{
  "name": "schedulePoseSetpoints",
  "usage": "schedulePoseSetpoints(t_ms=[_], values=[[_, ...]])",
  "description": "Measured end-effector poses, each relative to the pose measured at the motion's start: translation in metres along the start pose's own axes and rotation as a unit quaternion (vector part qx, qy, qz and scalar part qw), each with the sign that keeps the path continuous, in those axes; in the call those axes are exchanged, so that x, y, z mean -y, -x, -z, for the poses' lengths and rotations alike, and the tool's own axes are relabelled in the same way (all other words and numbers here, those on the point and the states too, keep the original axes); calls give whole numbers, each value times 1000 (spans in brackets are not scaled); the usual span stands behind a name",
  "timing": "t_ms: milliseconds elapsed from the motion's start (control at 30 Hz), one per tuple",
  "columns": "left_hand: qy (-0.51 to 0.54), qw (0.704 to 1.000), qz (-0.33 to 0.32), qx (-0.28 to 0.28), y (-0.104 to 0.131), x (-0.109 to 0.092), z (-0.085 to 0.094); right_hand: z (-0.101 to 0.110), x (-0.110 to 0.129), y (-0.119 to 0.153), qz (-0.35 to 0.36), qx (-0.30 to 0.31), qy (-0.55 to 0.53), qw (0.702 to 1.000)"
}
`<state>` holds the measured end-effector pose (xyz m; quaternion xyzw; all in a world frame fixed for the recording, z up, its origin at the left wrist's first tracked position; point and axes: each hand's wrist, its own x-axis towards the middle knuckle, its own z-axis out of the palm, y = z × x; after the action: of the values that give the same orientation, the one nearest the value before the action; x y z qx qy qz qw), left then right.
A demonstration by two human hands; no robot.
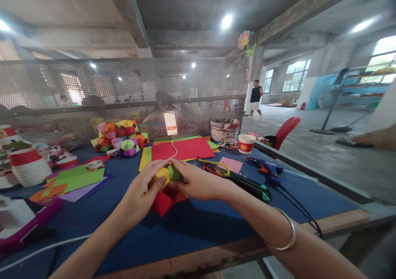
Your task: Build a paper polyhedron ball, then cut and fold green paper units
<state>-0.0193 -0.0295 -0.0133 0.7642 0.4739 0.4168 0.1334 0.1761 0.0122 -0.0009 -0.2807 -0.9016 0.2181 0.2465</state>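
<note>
Between my two hands is a folded paper ball (163, 202) with red, yellow, green and orange faces. My left hand (147, 185) wraps its left side, the thumb lying against the yellow part. From the right, my right hand (193, 180) curls over the green part, its fingertips meeting those of the left near the top. The far side of the ball is hidden by my fingers. Just beyond lie stacked sheets of coloured paper (192, 148), red on top, and a pair of yellow-handled scissors (225, 169) is to the right of my right hand.
A green-and-black utility knife (252, 187) and a blue glue gun (270, 169) with a cord lie on the right. Finished-looking paper balls (128, 146), a paper cup (246, 144) and a basket (225, 128) stand at the back. Stacked cups (29, 169) and green paper (78, 178) are left. Behind is a perforated screen (198, 81).
</note>
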Motion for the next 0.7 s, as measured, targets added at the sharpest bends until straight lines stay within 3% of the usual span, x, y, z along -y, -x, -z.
schedulePoseSetpoints(t_ms=[133,300,367,533,700], values=[[2,1000,0,-3,-1,-1,2,1,0,1,-15,-17,1,1000],[-9,999,20,-35,-4,2,6,6,9,5,-142,-47,27,988],[-18,997,49,-54,-5,5,7,4,13,7,-164,-48,30,985],[-19,988,131,-81,-7,13,10,-7,23,10,-156,-30,26,987],[-23,989,128,-74,-8,12,10,-14,26,12,-141,-16,33,989]])
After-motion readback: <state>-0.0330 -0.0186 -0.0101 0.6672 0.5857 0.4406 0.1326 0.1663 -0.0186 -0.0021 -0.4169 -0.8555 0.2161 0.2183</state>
